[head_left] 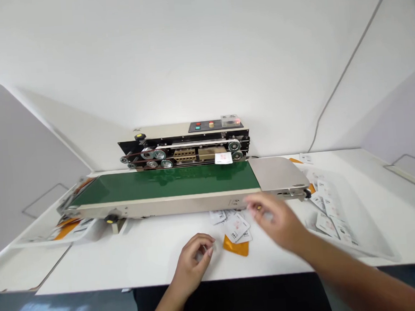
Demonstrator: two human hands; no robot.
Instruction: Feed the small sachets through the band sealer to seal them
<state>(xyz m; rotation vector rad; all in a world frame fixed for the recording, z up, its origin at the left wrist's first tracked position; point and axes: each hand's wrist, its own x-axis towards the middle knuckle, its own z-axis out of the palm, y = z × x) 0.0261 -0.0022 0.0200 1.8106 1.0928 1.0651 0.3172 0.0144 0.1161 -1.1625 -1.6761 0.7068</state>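
Observation:
My left hand [194,259] hovers over the white table near its front edge, loosely curled, with a gap at the fingertips and nothing visible in it. To its right lies a small heap of white printed sachets [236,227] with an orange sachet [236,246] at its near side. My right hand [274,217], slightly blurred, is just right of the heap, in front of the sealing machine's front rail. Its thumb and fingers are apart, and no held item shows. One white sachet [223,158] stands at the right end of the band sealer [186,152], above the green conveyor belt [167,183].
On the right, a clear plastic tray [373,245] holds several white and orange sachets. Another white bin [92,233] with sachets sits under the belt's left end. A metal plate [279,172] extends the belt on the right. Behind the machine rises a white wall [172,58].

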